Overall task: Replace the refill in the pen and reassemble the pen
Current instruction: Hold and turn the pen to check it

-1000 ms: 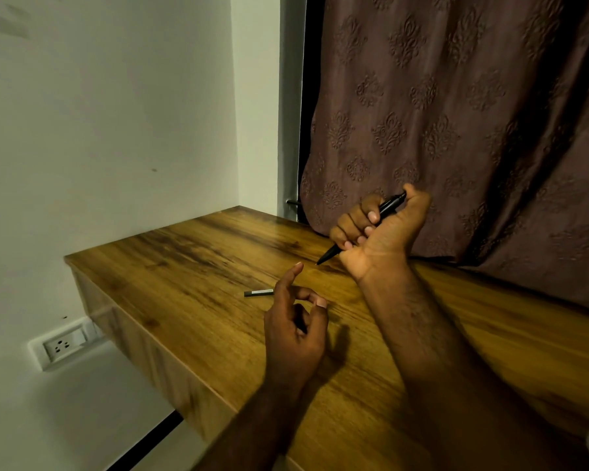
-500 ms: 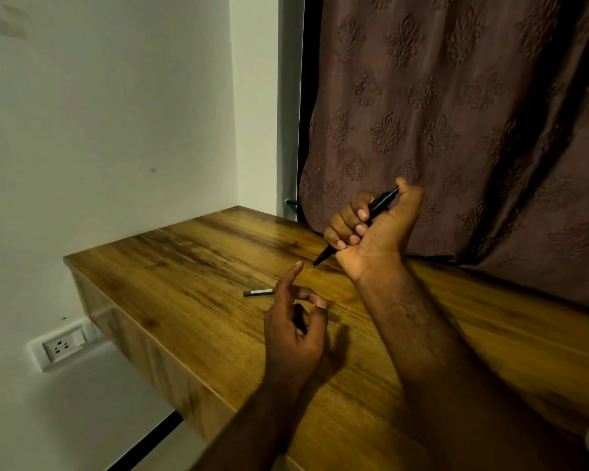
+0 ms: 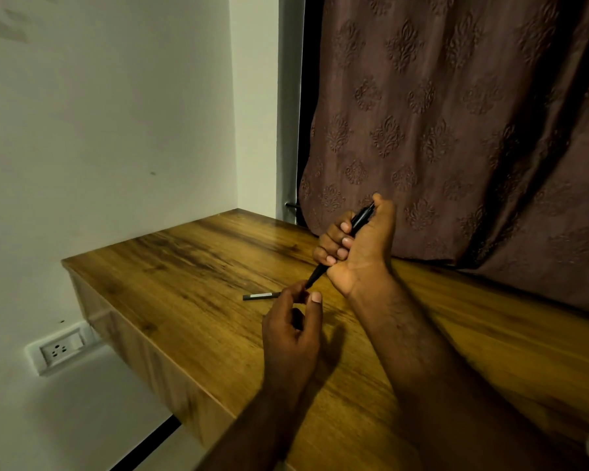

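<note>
Slippage is the risk: the right hand (image 3: 361,256) fists round the black pen (image 3: 357,223), tip slanting down, and the left hand (image 3: 291,331) pinches that tip. The refill (image 3: 261,296) lies on the wooden table (image 3: 184,266) beside the pen's tip; a jerky twist could flick it away.

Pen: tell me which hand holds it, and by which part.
The right hand grips the black pen round its barrel, tip down. The left hand has its fingertips at the tip; whether they pinch it cannot be told.
</note>
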A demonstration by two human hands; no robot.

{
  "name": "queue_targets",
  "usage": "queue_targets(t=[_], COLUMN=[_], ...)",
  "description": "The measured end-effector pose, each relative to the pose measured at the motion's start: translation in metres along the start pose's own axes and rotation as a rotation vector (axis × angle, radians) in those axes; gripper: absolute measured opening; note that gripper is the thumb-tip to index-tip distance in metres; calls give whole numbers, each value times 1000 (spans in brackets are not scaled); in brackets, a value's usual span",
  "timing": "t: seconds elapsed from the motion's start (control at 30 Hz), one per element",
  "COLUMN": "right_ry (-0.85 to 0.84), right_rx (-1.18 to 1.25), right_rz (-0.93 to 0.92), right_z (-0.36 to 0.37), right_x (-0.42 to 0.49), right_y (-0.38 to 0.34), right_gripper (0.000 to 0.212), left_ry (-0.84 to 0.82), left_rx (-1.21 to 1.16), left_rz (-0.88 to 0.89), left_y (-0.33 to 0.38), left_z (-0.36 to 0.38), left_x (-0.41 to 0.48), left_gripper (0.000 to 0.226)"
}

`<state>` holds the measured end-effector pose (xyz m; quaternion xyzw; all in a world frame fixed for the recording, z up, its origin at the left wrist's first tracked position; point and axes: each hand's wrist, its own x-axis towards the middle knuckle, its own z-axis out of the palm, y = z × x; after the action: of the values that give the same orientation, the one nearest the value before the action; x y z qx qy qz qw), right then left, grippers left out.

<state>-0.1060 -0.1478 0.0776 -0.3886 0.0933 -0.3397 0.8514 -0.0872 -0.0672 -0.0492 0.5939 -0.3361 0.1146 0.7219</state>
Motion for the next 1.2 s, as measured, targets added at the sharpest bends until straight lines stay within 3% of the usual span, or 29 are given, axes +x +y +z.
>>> queue_targets(t=[0.17, 0.3, 0.4, 0.6, 0.7, 0.8, 0.97, 1.2], right_ry=[46, 45, 8, 22, -65, -110, -58, 5], right_rx=[-101, -542, -702, -688, -790, -718, -609, -617], right_rz=[86, -136, -210, -296, -198, -121, -214, -380], right_z=[0, -1, -7, -16, -19, -21, -20, -17], right_x=[4, 9, 10, 13, 15, 15, 17, 20], right_y=[16, 27, 28, 34, 35, 31, 26, 23], right_gripper=[60, 27, 20, 42, 62, 75, 67, 61], left_ry=[62, 102, 144, 204, 250, 251, 242, 215], left_rx=[46, 93, 96, 118, 126, 104, 34, -9], left_rz=[3, 3, -34, -34, -63, -80, -70, -63], left_y=[-10, -12, -14, -16, -17, -10, -6, -4], left_z=[-3, -3, -4, -5, -7, -6, -4, -5], left_x=[3, 5, 6, 7, 9, 9, 7, 5], left_gripper=[26, 24, 24, 21, 14, 14, 11, 30])
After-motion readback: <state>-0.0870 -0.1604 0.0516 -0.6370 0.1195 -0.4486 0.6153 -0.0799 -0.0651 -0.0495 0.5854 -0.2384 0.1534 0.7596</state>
